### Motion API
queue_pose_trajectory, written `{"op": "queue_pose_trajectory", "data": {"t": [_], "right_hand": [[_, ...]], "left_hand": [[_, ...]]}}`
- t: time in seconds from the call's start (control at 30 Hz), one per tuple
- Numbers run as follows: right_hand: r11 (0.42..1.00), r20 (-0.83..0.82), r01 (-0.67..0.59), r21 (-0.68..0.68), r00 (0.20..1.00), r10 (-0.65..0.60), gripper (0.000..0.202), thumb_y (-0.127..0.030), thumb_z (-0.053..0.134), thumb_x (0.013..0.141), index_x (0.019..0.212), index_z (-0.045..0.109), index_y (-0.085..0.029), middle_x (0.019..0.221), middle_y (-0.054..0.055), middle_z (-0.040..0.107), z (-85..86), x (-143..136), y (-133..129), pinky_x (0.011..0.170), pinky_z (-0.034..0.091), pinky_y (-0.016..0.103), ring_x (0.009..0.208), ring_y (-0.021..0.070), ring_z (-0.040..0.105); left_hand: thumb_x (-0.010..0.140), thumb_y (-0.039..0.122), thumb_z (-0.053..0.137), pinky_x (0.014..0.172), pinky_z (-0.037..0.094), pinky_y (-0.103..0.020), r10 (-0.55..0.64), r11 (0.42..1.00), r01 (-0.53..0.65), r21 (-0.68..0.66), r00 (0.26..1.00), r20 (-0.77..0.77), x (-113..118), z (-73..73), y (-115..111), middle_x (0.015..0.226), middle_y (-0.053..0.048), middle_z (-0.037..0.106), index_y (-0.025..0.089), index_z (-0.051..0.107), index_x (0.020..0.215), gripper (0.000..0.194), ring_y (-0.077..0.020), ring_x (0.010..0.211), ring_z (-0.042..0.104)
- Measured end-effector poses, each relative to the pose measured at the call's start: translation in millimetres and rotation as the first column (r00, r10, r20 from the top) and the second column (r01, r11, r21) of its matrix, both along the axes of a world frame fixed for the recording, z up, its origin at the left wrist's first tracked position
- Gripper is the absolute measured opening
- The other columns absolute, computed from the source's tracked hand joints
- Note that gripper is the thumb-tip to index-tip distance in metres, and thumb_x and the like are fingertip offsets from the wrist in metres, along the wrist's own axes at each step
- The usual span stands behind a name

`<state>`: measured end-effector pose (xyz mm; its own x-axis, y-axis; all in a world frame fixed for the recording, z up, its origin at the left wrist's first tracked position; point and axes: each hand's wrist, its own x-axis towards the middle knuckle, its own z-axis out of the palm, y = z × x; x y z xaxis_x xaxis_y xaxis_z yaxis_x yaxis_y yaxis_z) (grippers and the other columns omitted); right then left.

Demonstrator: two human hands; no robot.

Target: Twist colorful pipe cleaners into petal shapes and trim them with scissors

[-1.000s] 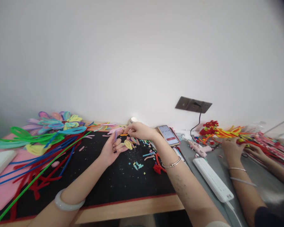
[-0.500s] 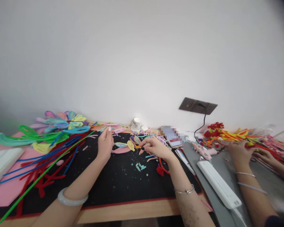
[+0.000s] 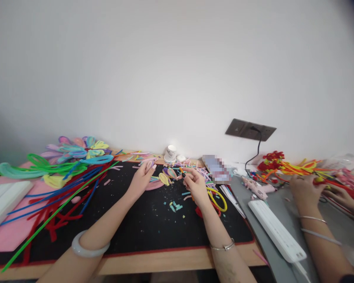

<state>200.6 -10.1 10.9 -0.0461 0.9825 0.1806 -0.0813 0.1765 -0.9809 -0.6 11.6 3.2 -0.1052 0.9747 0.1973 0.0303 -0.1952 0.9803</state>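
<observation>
Above the black mat point(image 3: 129, 232), my left hand point(image 3: 142, 179) is closed on a pink and lilac fuzzy loop point(image 3: 147, 163). My right hand point(image 3: 194, 184) pinches a thin orange-handled tool point(image 3: 182, 171) with a dark part at the fingers; its exact kind is unclear. Yellow petal loops point(image 3: 164, 179) lie between the hands, beside purple and green ones. Behind my right wrist, a yellow fuzzy stem point(image 3: 222, 202) curves over a red piece point(image 3: 216, 208). Small green clippings point(image 3: 174, 207) are scattered on the mat.
Colourful petals point(image 3: 85, 149) and fuzzy stems point(image 3: 59, 204) cover the left. A paper cup point(image 3: 171, 152) and phone point(image 3: 216, 169) stand or lie at the back. Rightward are a white power strip point(image 3: 275, 230), a pink glue gun point(image 3: 258, 188) and another person's hands point(image 3: 306, 190).
My left hand has moved right, nearer my right hand. My right hand has turned, its tool now more upright. The yellow stem behind my right wrist has come into view.
</observation>
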Motion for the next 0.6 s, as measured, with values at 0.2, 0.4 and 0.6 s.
{"op": "queue_pose_trajectory", "data": {"t": [0.2,0.4,0.6], "right_hand": [[0.998,0.180,0.015,0.058,0.983,-0.025,0.030,-0.020,0.061,0.068,0.098,0.060,-0.017,0.068,-0.002,0.056,3.2,-5.4,-2.9,0.053,0.037,0.021,0.056,0.0095,0.046],[0.939,0.305,-0.341,0.050,0.900,0.311,0.026,-0.016,0.065,0.065,0.091,0.065,-0.017,0.084,0.002,0.061,9.5,-14.7,-11.8,0.077,0.042,0.028,0.082,0.0165,0.055],[0.922,0.173,-0.384,-0.046,0.906,0.386,0.012,-0.022,0.061,0.073,0.083,0.063,-0.015,0.077,0.002,0.060,-2.5,-17.6,-10.9,0.072,0.043,0.027,0.071,0.0130,0.056]], "left_hand": [[0.076,0.043,0.059,0.041,0.028,-0.018,-0.463,0.879,0.469,-0.079,0.882,0.087,7.9,11.1,-19.9,0.049,0.007,0.037,0.017,0.053,0.070,0.028,-0.0066,0.040,0.034],[0.083,0.044,0.052,0.035,0.013,-0.016,-0.736,0.467,0.872,-0.144,0.474,0.483,9.4,11.2,-33.6,0.046,0.012,0.017,0.017,0.050,0.073,0.028,-0.0030,0.036,0.010],[0.085,0.044,0.048,0.033,0.011,-0.014,-0.683,0.447,0.883,-0.142,0.440,0.583,5.0,8.9,-29.1,0.047,0.011,0.015,0.018,0.047,0.072,0.029,-0.0030,0.036,0.007]]}}
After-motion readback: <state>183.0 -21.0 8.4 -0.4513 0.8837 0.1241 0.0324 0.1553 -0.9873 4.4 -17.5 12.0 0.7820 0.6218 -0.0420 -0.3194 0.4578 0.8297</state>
